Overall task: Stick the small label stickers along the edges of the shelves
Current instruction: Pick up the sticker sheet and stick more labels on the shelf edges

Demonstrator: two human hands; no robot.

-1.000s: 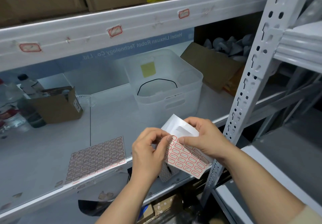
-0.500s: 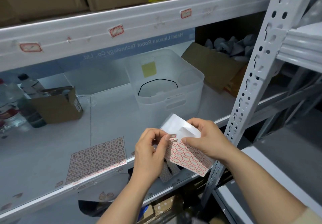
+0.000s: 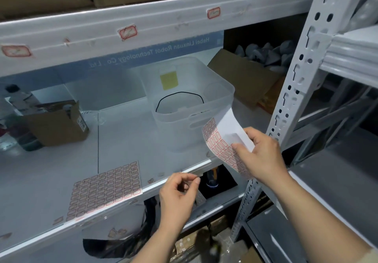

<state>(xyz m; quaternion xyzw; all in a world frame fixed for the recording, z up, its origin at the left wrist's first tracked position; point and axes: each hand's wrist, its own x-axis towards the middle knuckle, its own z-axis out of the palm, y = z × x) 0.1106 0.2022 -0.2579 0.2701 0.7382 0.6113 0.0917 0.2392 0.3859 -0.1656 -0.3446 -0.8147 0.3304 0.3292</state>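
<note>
My right hand (image 3: 259, 156) grips a curled sheet of red-bordered label stickers (image 3: 219, 142), held up in front of the clear bin. My left hand (image 3: 179, 196) has thumb and forefinger pinched together just below the front edge of the middle shelf (image 3: 180, 173); whether a small sticker sits between the fingertips I cannot tell. A second sticker sheet (image 3: 106, 187) lies flat on that shelf near its edge. The upper shelf edge (image 3: 163, 23) carries three stuck labels (image 3: 127, 32).
A clear plastic bin (image 3: 190, 103) stands on the middle shelf, with a small cardboard box (image 3: 55, 123) and bottles at the left. A brown box of grey parts (image 3: 247, 78) sits at back right. A white perforated upright (image 3: 286, 107) rises at right.
My two hands have parted. The right hand lifted the sticker sheet up and to the right. The left hand dropped away from the sheet toward the middle shelf's edge, fingers pinched.
</note>
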